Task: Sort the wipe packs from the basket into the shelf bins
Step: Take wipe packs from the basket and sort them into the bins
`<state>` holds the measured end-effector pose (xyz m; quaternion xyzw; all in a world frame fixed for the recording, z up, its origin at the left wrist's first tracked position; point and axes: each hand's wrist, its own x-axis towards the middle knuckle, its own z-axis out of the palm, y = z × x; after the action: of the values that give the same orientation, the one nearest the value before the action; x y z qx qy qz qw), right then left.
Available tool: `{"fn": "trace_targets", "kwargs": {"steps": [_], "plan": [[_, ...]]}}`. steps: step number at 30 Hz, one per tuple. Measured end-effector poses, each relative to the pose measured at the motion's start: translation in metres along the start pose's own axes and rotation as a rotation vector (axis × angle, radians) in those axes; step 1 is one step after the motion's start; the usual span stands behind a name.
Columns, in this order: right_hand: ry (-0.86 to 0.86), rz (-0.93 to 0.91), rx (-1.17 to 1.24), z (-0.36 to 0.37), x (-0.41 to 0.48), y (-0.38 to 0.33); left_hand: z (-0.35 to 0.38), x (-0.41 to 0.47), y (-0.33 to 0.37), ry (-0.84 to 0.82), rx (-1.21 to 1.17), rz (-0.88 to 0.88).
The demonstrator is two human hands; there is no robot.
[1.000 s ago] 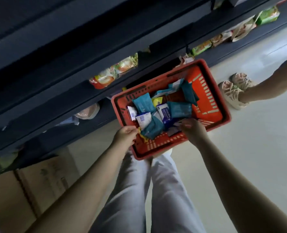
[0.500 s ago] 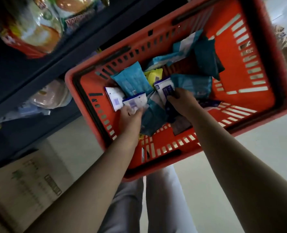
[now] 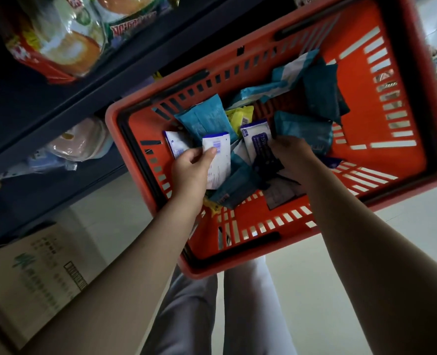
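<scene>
In the red basket (image 3: 199,272), the left hand (image 3: 190,170) pinches a white barcode pack (image 3: 218,160) under its thumb. The right hand (image 3: 293,155) curls its fingers round a navy-and-white pack (image 3: 256,139) mid-heap. Each is best lifted straight up, clear of the teal packs (image 3: 204,116), before turning left to the shelf (image 3: 58,103).

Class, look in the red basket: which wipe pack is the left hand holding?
The white pack with the blue barcode, pinched by the left hand; the teal packs beside it lie free.
</scene>
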<state>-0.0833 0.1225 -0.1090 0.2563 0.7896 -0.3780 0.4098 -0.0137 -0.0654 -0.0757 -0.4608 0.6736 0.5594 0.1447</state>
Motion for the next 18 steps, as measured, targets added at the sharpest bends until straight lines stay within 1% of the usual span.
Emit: {"fn": "trace_targets", "kwargs": {"steps": [5,7,9,11,14,16,18], "plan": [[-0.048,0.034,0.029,0.0,-0.001,0.002,0.0,-0.001,-0.001,-0.013,-0.048,-0.02],[-0.056,0.006,0.044,0.004,0.0,0.003,0.002,-0.001,-0.001,-0.012,-0.055,-0.032],[-0.056,-0.023,0.009,0.008,-0.001,0.002,0.003,-0.003,-0.001,-0.014,-0.065,-0.027],[-0.028,-0.056,0.01,0.008,-0.004,0.0,0.002,-0.005,0.002,-0.007,-0.058,0.013],[0.065,-0.098,0.186,-0.001,-0.02,-0.009,-0.007,-0.014,0.015,-0.007,-0.067,0.098],[0.132,-0.168,0.303,-0.016,-0.042,-0.019,-0.016,-0.029,0.032,-0.018,-0.098,0.134],[0.15,-0.234,0.421,-0.034,-0.075,-0.032,-0.026,-0.048,0.054,-0.009,-0.132,0.148]]}}
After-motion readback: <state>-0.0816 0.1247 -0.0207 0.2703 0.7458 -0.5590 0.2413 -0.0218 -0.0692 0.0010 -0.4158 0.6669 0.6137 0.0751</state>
